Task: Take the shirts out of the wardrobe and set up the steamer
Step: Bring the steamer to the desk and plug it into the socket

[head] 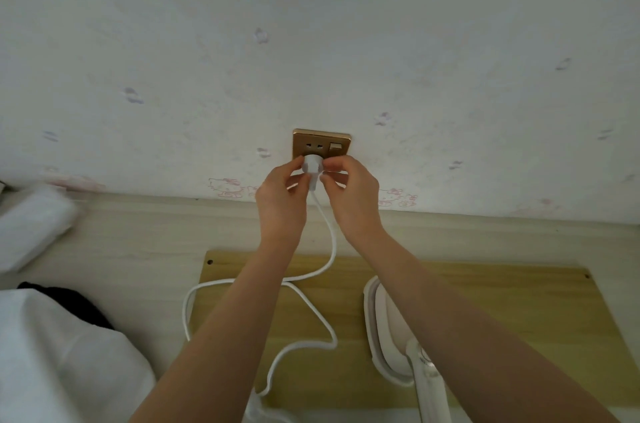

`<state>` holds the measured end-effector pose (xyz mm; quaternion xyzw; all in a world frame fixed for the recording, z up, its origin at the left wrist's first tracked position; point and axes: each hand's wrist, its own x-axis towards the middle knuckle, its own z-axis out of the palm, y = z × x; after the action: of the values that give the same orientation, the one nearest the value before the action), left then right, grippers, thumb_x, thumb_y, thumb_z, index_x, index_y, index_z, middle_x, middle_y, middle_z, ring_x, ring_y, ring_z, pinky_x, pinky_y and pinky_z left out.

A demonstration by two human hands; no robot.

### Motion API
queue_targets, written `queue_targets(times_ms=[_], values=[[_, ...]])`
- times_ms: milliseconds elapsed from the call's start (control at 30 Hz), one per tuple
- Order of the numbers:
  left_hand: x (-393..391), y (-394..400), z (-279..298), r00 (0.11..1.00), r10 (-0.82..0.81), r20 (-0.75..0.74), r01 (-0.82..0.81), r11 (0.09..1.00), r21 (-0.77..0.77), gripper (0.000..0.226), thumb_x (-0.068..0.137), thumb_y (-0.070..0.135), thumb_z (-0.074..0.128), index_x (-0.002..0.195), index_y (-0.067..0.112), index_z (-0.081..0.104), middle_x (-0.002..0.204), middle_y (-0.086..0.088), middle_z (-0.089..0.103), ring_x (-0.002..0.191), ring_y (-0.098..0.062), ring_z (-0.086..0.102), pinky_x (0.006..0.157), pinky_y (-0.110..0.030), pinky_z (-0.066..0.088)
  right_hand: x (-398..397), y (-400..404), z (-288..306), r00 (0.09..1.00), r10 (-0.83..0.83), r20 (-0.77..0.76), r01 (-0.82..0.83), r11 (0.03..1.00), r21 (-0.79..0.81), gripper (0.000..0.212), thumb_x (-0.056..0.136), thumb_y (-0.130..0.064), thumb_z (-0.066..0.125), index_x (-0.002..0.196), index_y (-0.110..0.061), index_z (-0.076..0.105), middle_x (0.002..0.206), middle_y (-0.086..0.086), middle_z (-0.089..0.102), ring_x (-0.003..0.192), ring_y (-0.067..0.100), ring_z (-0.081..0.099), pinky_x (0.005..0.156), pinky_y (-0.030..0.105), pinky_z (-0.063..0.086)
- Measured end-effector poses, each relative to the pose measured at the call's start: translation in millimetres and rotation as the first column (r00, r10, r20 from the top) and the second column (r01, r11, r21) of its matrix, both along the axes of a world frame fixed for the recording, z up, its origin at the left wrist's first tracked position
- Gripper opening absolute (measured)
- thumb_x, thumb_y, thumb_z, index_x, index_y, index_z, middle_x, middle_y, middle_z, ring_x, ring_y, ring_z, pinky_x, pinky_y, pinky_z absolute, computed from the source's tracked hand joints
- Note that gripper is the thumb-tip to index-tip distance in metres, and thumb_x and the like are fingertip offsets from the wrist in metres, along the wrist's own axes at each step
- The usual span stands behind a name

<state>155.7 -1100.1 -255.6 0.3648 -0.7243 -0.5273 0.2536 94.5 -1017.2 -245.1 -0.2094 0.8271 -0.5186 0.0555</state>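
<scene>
White plug (312,164) pinched by both hands' fingers (300,164), prongs toward gold socket (321,144), cord (323,232) trailing down.

Count: 2 hands, left hand (281,195) and right hand (351,194), 1 plug (312,164), 1 cord (304,305). 1 wall socket (321,144) at 12 o'clock, 1 steamer (391,329) at 5, 1 board (519,318).

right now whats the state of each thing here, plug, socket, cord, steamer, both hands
plug: held at the lower part of the socket, pinched from both sides; whether fully in, cannot tell
wall socket: upper two-pin holes free
cord: slack, looping over the wooden board
steamer: lying on the board, untouched
left hand: fingers pinch the plug
right hand: fingers pinch the plug
white cloth: lying at lower left
</scene>
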Motion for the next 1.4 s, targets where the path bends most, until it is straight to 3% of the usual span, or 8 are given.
queue_targets(times_ms=[133, 267, 433, 567, 667, 900, 1167, 1400], values=[[15, 12, 5, 0.999, 0.029, 0.012, -0.028, 0.996, -0.088, 0.028, 0.094, 0.015, 0.058, 0.121, 0.023, 0.063, 0.118, 0.008, 0.063, 0.092, -0.001, 0.059, 0.066, -0.002, 0.042, 16, 26, -1, 0.994, 0.019, 0.104, -0.027, 0.997, 0.073, 0.028, 0.092, -0.007, 0.061, 0.119, -0.011, 0.058, 0.121, 0.003, 0.062, 0.108, 0.015, 0.061, 0.094, 0.025, 0.051], [36, 29, 7, 0.998, -0.058, 0.024, 0.061, 0.982, -0.177, 0.025, 0.095, 0.017, 0.057, 0.118, 0.021, 0.065, 0.111, 0.009, 0.067, 0.092, -0.003, 0.061, 0.072, -0.006, 0.044, 32, 62, -12, 0.996, 0.025, 0.086, -0.041, 0.980, 0.194, 0.029, 0.094, -0.011, 0.057, 0.123, -0.012, 0.057, 0.123, 0.002, 0.062, 0.113, 0.014, 0.058, 0.098, 0.025, 0.046], [67, 62, 3, 0.985, -0.146, 0.093, 0.168, 0.940, -0.298, 0.023, 0.094, 0.017, 0.056, 0.114, 0.020, 0.067, 0.104, 0.005, 0.067, 0.083, -0.007, 0.060, 0.076, -0.024, 0.051, 57, 124, -11, 0.997, 0.071, 0.023, -0.075, 0.938, 0.337, 0.030, 0.096, -0.014, 0.050, 0.125, -0.013, 0.056, 0.122, 0.000, 0.062, 0.114, 0.014, 0.056, 0.094, 0.019, 0.037], [90, 95, -4, 0.951, -0.242, 0.194, 0.294, 0.901, -0.319, 0.022, 0.094, 0.020, 0.056, 0.113, 0.020, 0.067, 0.104, 0.004, 0.067, 0.080, -0.008, 0.059, 0.073, -0.022, 0.046, 82, 172, -7, 0.996, 0.087, -0.015, -0.071, 0.891, 0.449, 0.036, 0.097, -0.015, 0.046, 0.133, -0.013, 0.049, 0.128, 0.002, 0.057, 0.118, 0.018, 0.053, 0.098, 0.027, 0.039], [107, 122, -8, 0.925, -0.295, 0.237, 0.366, 0.858, -0.360, 0.022, 0.092, 0.019, 0.058, 0.111, 0.021, 0.068, 0.103, 0.002, 0.068, 0.083, -0.014, 0.063, 0.075, -0.029, 0.052, 104, 203, -5, 0.997, 0.077, -0.023, -0.054, 0.854, 0.517, 0.037, 0.098, -0.019, 0.044, 0.135, -0.016, 0.045, 0.132, 0.002, 0.053, 0.120, 0.020, 0.049, 0.095, 0.031, 0.041], [143, 202, -1, 0.869, -0.384, 0.313, 0.492, 0.744, -0.452, 0.027, 0.091, 0.020, 0.058, 0.118, 0.021, 0.064, 0.105, 0.001, 0.064, 0.091, -0.022, 0.062, 0.073, -0.037, 0.052, 161, 295, -8, 0.998, 0.053, -0.025, -0.030, 0.822, 0.569, 0.034, 0.098, -0.018, 0.043, 0.132, -0.013, 0.047, 0.123, 0.006, 0.056, 0.112, 0.021, 0.050, 0.087, 0.033, 0.047], [208, 333, -6, 0.780, -0.558, 0.283, 0.612, 0.586, -0.531, 0.023, 0.093, 0.019, 0.056, 0.113, 0.020, 0.067, 0.103, 0.003, 0.065, 0.088, -0.018, 0.063, 0.066, -0.033, 0.053, 253, 428, -9, 0.996, -0.041, -0.077, 0.079, 0.804, 0.590, 0.040, 0.100, -0.023, 0.040, 0.140, -0.015, 0.041, 0.130, 0.004, 0.052, 0.121, 0.019, 0.045, 0.095, 0.029, 0.042], [294, 468, -20, 0.592, -0.729, 0.344, 0.788, 0.432, -0.439, 0.026, 0.096, 0.026, 0.051, 0.119, 0.022, 0.063, 0.106, 0.007, 0.063, 0.096, -0.014, 0.059, 0.075, -0.038, 0.054, 367, 557, -14, 0.971, -0.221, -0.092, 0.229, 0.747, 0.624, 0.040, 0.098, -0.026, 0.045, 0.137, -0.013, 0.045, 0.128, 0.004, 0.057, 0.122, 0.021, 0.049, 0.092, 0.032, 0.047]])
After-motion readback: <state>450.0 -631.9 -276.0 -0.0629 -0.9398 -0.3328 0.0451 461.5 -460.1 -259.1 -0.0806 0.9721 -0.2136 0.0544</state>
